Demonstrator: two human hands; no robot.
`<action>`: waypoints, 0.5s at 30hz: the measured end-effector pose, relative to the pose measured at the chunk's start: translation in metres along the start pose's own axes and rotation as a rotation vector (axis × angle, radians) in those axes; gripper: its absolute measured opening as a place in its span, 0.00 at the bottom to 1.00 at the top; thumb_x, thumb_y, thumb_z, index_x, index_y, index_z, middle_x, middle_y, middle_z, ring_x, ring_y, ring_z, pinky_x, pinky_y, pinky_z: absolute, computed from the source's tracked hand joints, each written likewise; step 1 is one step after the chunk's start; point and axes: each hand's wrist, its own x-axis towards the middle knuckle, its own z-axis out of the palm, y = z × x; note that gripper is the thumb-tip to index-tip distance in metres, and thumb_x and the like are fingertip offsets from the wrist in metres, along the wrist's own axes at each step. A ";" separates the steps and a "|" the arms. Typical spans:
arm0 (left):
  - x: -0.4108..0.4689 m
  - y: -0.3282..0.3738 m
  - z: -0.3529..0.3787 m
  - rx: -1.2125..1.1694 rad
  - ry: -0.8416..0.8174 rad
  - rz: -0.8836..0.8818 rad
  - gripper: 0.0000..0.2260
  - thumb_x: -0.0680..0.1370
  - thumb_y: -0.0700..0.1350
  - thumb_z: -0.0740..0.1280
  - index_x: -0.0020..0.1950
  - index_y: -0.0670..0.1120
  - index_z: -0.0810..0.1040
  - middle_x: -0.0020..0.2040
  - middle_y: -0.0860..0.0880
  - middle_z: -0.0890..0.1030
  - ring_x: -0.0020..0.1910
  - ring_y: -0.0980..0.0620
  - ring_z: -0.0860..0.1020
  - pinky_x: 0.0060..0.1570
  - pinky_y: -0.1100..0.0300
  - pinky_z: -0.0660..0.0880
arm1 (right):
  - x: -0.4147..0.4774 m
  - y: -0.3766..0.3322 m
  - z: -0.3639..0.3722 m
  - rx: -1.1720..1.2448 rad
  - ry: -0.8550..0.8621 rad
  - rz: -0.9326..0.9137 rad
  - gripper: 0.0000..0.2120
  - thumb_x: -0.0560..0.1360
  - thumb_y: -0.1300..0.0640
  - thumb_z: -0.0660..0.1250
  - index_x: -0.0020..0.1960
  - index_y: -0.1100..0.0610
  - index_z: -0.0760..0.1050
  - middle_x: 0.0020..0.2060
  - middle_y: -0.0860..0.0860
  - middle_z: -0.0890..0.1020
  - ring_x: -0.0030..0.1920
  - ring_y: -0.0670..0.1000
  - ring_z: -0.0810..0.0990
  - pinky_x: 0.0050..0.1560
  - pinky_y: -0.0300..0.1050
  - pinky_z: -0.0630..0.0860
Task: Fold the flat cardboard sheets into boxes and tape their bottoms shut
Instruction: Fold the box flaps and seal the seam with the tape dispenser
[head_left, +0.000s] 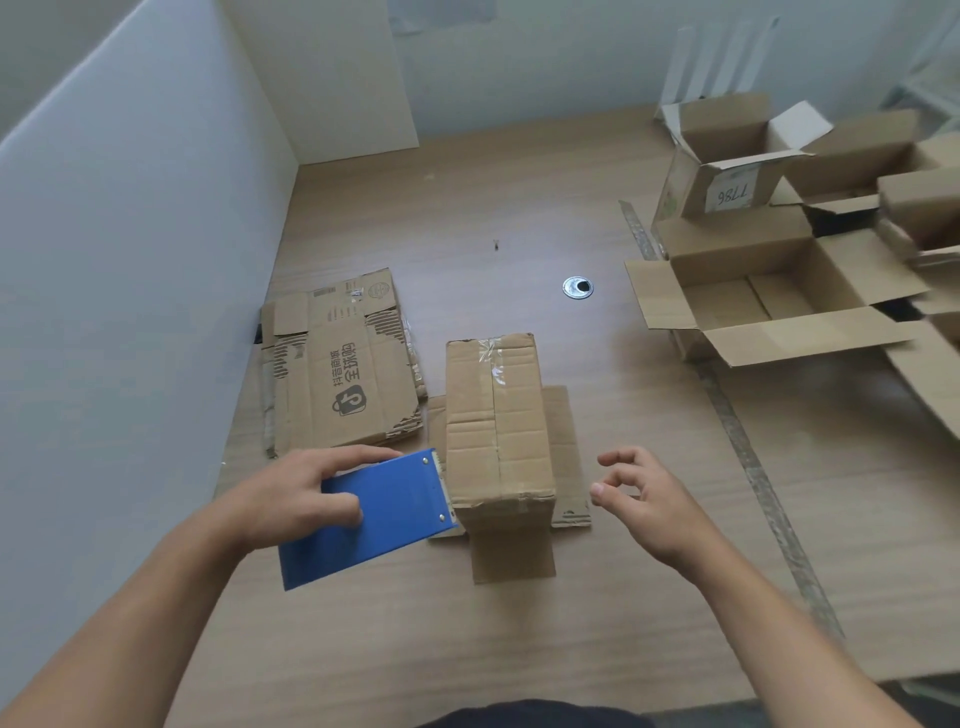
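A folded cardboard box (496, 421) stands bottom-up in the middle of the table, clear tape running along its centre seam and its open flaps spread flat beneath it. My left hand (291, 493) grips a blue tape dispenser (384, 514), whose toothed end sits against the box's near left corner. To the right of the box, my right hand (644, 499) hovers with loosely curled fingers and holds nothing. A stack of flat cardboard sheets (337, 374) with printed logos lies to the left of the box.
Several open, assembled boxes (769, 291) are piled at the right side of the wooden table (467, 208). A round metal cable grommet (577, 287) sits in the tabletop. White partition panels (130, 260) wall in the left and back edges.
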 end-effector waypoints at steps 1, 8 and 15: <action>0.002 0.000 -0.001 0.002 -0.008 -0.014 0.28 0.62 0.52 0.66 0.59 0.76 0.73 0.54 0.66 0.80 0.53 0.61 0.78 0.55 0.55 0.77 | 0.001 0.000 0.001 0.008 -0.005 0.020 0.10 0.77 0.58 0.69 0.37 0.58 0.80 0.57 0.44 0.73 0.60 0.35 0.71 0.54 0.39 0.68; 0.023 0.003 0.001 0.075 -0.062 -0.098 0.29 0.58 0.56 0.64 0.58 0.73 0.76 0.57 0.62 0.80 0.56 0.59 0.77 0.60 0.52 0.75 | 0.011 0.009 0.017 0.042 -0.069 0.160 0.11 0.77 0.56 0.69 0.36 0.56 0.80 0.56 0.48 0.75 0.60 0.44 0.74 0.59 0.43 0.66; 0.031 0.005 0.003 0.092 -0.096 -0.128 0.29 0.56 0.58 0.63 0.57 0.74 0.76 0.56 0.64 0.81 0.56 0.59 0.77 0.62 0.51 0.73 | 0.016 0.003 0.037 0.136 -0.179 0.312 0.12 0.79 0.54 0.66 0.40 0.58 0.78 0.44 0.53 0.76 0.48 0.50 0.75 0.50 0.51 0.76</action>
